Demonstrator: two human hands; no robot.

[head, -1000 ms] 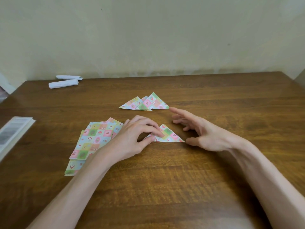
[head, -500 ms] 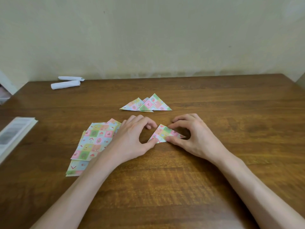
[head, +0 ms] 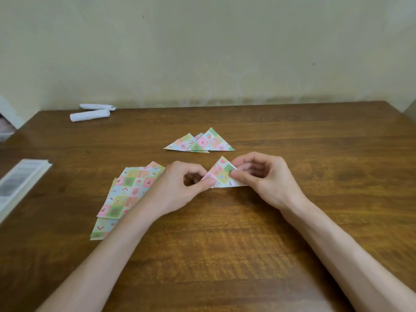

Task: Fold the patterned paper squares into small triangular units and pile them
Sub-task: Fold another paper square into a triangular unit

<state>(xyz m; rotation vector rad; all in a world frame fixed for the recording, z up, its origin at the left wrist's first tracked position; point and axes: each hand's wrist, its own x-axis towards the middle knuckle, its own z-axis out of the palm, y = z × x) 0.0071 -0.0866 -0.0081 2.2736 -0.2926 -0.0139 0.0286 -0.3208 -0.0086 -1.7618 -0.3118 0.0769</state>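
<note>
much open brown wooden table [head: 225, 255] spreads toward its near edge; left hand [head: 180, 186] and right hand [head: 264, 180] each pinch a pastel checked paper triangle [head: 221, 174], point up.

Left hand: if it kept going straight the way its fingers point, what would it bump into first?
Probably the right hand. The left hand pinches the triangle and points across it at the right hand, which pinches the other side. Both seem level, though depth is unclear.

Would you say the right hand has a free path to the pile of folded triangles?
Probably yes: the pile lies beyond the right hand, nothing between, though that hand is pinching a folded sheet.
</note>
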